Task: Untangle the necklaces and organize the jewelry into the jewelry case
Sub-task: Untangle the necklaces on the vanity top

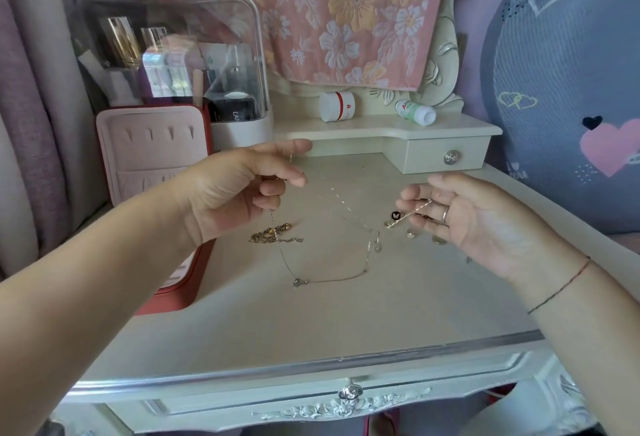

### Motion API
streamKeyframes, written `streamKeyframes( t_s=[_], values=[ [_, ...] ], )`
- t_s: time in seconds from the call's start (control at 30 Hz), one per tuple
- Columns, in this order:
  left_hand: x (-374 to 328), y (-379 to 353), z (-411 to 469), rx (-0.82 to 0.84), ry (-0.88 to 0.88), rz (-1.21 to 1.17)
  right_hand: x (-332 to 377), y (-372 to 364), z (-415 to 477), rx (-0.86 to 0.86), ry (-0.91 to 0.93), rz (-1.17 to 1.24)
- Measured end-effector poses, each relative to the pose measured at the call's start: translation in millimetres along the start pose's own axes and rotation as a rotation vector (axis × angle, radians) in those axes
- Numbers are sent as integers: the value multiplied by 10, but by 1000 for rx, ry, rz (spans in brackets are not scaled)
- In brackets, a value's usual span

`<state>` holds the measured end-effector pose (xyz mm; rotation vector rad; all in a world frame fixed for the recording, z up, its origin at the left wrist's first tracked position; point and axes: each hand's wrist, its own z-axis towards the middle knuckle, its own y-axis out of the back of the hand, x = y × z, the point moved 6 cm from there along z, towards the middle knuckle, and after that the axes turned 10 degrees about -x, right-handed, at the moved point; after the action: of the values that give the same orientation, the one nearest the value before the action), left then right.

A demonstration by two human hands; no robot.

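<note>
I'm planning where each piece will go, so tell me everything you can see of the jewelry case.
The jewelry case stands open at the table's left edge, in front of a clear cosmetics box. Its outside looks red, its lining pale pink. The upright lid shows a row of small notches above a gathered pocket. The left forearm hides most of the base; no jewelry shows in it.
</note>
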<state>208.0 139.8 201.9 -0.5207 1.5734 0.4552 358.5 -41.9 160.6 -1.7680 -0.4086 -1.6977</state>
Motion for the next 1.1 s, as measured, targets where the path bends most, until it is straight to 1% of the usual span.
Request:
streamKeyframes(
  t_s=[0.17,0.4,0.67,0.93,1.1],
  values=[
    [-24,43,-14,33,-15,-13,1,60,-3,-9,3,41],
    [-12,21,-39,166,-32,-24,-67,27,19,4,5,63],
    [19,-31,-92,355,-26,12,-170,-94,-38,35,-54,203],
    [55,0,-138,394,-13,21,-116,-85,-76,-24,25,138],
    [75,23,-157,410,0,39,4,-98,-133,-26,81,89]
  ],
)
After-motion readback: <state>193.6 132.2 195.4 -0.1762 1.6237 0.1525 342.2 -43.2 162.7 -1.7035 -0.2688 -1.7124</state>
